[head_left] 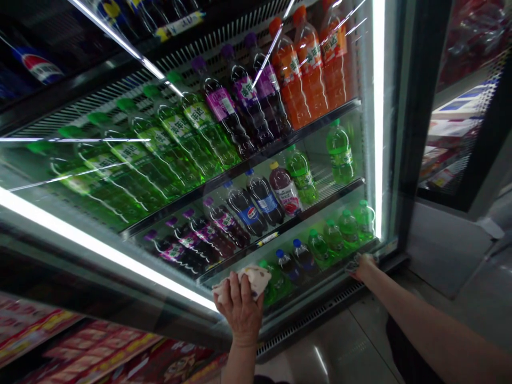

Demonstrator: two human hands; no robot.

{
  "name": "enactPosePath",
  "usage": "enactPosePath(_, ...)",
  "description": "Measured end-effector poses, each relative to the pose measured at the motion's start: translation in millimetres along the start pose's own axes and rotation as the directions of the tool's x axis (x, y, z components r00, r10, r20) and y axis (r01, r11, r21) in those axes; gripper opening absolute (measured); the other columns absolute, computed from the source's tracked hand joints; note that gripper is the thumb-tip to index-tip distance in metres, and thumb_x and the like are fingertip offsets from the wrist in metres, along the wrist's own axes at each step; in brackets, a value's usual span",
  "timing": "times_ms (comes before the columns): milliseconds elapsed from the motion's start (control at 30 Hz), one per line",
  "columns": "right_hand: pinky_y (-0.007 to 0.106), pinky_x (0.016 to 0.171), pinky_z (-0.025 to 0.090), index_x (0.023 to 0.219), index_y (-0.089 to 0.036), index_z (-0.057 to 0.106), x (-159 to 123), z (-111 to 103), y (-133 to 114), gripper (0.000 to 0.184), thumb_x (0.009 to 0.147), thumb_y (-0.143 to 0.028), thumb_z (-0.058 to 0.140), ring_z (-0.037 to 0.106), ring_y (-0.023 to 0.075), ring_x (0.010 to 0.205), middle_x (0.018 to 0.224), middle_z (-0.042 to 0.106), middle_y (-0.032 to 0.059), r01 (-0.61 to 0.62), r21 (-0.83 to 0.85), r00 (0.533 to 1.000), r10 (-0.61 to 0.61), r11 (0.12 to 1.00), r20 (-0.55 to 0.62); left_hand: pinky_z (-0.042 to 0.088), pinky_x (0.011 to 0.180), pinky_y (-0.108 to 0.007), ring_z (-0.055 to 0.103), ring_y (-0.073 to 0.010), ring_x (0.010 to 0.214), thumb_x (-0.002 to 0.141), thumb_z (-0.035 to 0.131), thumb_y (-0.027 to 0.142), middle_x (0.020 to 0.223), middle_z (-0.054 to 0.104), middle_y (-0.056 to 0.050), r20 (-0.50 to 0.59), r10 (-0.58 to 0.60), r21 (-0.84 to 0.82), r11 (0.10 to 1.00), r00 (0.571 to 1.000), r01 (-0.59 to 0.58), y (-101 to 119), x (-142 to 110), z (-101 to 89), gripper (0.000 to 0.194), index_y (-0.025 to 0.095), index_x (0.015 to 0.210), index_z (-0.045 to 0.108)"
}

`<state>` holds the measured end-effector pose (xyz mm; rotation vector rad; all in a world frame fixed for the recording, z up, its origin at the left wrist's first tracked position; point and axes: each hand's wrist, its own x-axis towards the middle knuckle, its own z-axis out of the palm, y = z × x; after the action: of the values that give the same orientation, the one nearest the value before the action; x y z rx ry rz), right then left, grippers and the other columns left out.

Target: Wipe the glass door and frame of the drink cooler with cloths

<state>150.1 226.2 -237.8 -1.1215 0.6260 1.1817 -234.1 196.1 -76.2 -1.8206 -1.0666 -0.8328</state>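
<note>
My left hand (240, 308) is closed on a crumpled pale cloth (253, 278) and presses it against the glass of a drinks fridge door (280, 224), low on the pane. My right hand (362, 265) reaches out to the door's lower corner, fingers curled over the door frame edge (384, 246). Behind the glass stand rows of green bottles (172, 144), purple bottles (244, 101) and orange bottles (310, 66) on wire shelves.
Lower shelves hold dark cola bottles (252, 210) and small green bottles (348, 226). A vent grille (316, 314) runs under the door above a grey floor (452, 277). Red packaged goods (92, 349) lie at the left. Another glass-fronted case (468, 122) stands to the right.
</note>
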Motion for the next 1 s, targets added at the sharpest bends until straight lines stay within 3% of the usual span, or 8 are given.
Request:
enactPosePath(100, 0.044, 0.074, 0.061, 0.099, -0.023, 0.063, 3.2, 1.4, 0.7, 0.020, 0.086, -0.017, 0.049, 0.064, 0.0186, 0.074, 0.085, 0.063, 0.0038, 0.037, -0.013, 0.993, -0.038, 0.999, -0.108, 0.025, 0.121, -0.061, 0.042, -0.0367, 0.142, 0.082, 0.072, 0.050, 0.144, 0.057, -0.023, -0.004, -0.004, -0.006, 1.000, 1.000, 0.004, 0.6, 1.6, 0.1, 0.077, 0.018, 0.147, 0.046)
enactPosePath(267, 0.046, 0.075, 0.060, 0.094, -0.021, 0.062, 6.3, 3.1, -0.1, 0.016, 0.083, -0.014, 0.053, 0.065, 0.0218, 0.081, 0.086, 0.064, 0.0050, 0.047, -0.020, 0.987, -0.049, 0.999, -0.152, 0.027, 0.120, -0.061, 0.042, -0.0377, 0.142, 0.083, 0.071, 0.049, 0.141, 0.059, -0.025, -0.003, -0.008, 0.010, 1.000, 1.000, 0.008, 2.6, 0.9, 0.3, 0.077, 0.014, 0.147, 0.046)
enactPosePath(600, 0.055, 0.085, 0.060, 0.096, -0.023, 0.064, 6.6, 3.5, -1.0, 0.019, 0.084, -0.013, 0.054, 0.067, 0.0217, 0.082, 0.088, 0.065, 0.0039, 0.022, -0.023, 0.989, -0.025, 0.999, -0.146, 0.027, 0.119, -0.064, 0.043, -0.0397, 0.141, 0.083, 0.072, 0.048, 0.141, 0.059, -0.025, 0.039, -0.003, 0.015, 1.000, 0.999, 0.002, 2.2, -2.7, -1.2, 0.077, 0.014, 0.147, 0.045)
enactPosePath(800, 0.052, 0.082, 0.061, 0.097, -0.023, 0.065, 6.7, 4.0, -1.6, 0.019, 0.087, -0.015, 0.051, 0.068, 0.0223, 0.085, 0.090, 0.067, 0.0056, 0.015, -0.013, 0.990, -0.017, 1.000, -0.137, 0.027, 0.119, -0.064, 0.039, -0.0394, 0.145, 0.084, 0.071, 0.046, 0.143, 0.058, -0.025, 0.055, -0.013, 0.013, 1.000, 0.998, 0.013, 3.6, -5.6, -2.1, 0.077, 0.015, 0.148, 0.044)
enactPosePath(1000, 0.058, 0.084, 0.060, 0.099, -0.024, 0.064, 13.0, 0.8, 0.0, 0.018, 0.086, -0.019, 0.053, 0.068, 0.0239, 0.084, 0.090, 0.065, 0.0049, 0.003, -0.028, 0.988, -0.007, 1.000, -0.152, 0.025, 0.119, -0.065, 0.033, -0.0399, 0.149, 0.084, 0.071, 0.044, 0.142, 0.059, -0.025, 0.124, 0.016, 0.032, 0.999, 0.992, -0.020, 5.3, -26.1, 2.8, 0.071, 0.015, 0.144, 0.048)
